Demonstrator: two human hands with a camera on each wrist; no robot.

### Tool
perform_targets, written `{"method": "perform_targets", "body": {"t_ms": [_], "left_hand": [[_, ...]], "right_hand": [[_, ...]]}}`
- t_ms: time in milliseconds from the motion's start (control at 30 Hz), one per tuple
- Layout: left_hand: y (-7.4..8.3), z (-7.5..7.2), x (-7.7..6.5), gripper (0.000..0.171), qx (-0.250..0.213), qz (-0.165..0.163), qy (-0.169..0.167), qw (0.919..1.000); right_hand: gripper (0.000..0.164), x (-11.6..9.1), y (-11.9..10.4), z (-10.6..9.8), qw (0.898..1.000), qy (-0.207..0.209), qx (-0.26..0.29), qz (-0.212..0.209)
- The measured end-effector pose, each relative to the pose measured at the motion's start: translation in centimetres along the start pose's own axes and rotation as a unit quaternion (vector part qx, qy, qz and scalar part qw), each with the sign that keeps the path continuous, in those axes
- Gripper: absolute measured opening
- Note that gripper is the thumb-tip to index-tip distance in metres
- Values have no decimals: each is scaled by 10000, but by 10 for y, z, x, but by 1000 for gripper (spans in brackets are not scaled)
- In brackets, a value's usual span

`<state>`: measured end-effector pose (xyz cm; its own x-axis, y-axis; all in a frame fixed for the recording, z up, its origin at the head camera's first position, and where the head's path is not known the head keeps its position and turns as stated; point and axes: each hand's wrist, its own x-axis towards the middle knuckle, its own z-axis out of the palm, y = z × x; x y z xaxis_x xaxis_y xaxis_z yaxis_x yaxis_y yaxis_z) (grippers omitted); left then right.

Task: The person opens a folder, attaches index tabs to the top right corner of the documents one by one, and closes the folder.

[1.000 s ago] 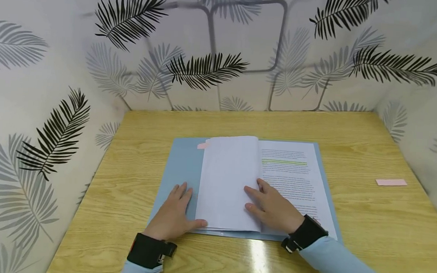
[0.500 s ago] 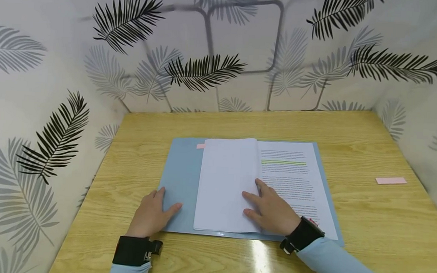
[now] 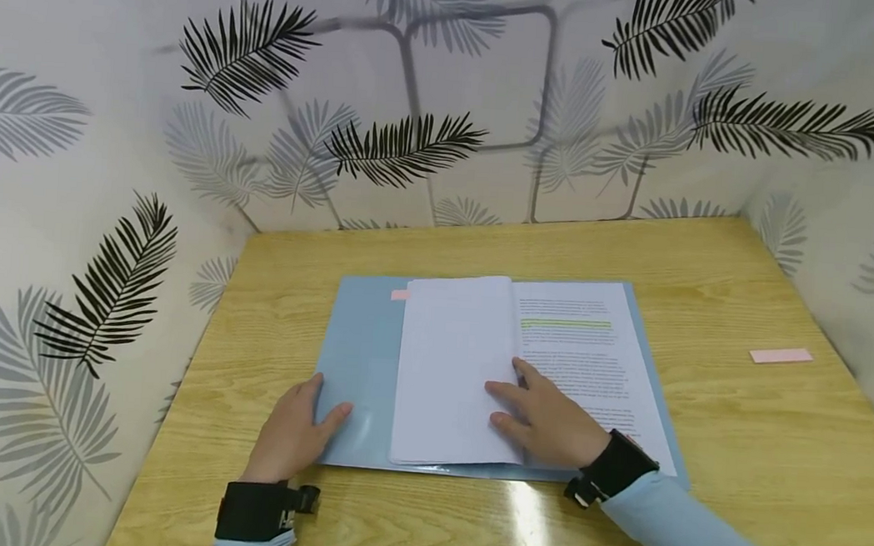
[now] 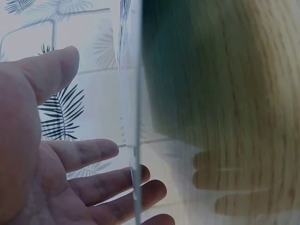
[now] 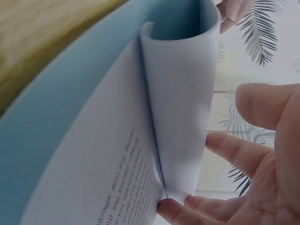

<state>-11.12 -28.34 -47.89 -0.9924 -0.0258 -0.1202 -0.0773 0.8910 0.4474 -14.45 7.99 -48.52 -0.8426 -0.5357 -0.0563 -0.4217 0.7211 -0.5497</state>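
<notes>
A blue folder (image 3: 360, 360) lies spread on the table with paper sheets in it. On its left side a blank white page (image 3: 452, 366) is turned over and bulges near the fold. The right-hand printed page (image 3: 575, 348) carries a green highlighted line. My left hand (image 3: 288, 431) is at the folder's left edge, its fingers extended and thumb apart over the cover; the left wrist view shows fingertips (image 4: 154, 190) at that edge. My right hand (image 3: 552, 418) touches the turned page beside the fold with spread fingers. In the right wrist view that page curls up from the fold.
A pink sticky tab (image 3: 400, 295) juts from the turned page's upper left edge. On the right of the wooden table (image 3: 727, 441) lies a pink paper strip (image 3: 781, 356). Leaf-patterned curtains (image 3: 389, 78) hang behind and at both sides.
My left hand has moved left from the turned page's lower corner to the folder's left edge. My right hand stays at the fold. The turned page lies flatter at its left edge.
</notes>
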Motion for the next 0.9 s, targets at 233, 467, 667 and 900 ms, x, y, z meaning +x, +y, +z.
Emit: {"method": "perform_targets", "body": {"t_ms": [233, 467, 667, 900], "left_hand": [[-3, -1, -2, 78, -171, 74, 186, 9997], [-6, -4, -5, 65, -682, 300, 772, 9942], [0, -23, -10, 53, -1221, 929, 1414, 9780], [25, -46, -15, 42, -1839, 1899, 1696, 9494]], "right_hand": [[54, -7, 5, -12, 9985, -73, 535, 45], [67, -29, 40, -45, 9948, 316, 764, 599], [77, -56, 81, -72, 9834, 534, 879, 1496], [80, -67, 98, -78, 9785, 476, 956, 1762]]}}
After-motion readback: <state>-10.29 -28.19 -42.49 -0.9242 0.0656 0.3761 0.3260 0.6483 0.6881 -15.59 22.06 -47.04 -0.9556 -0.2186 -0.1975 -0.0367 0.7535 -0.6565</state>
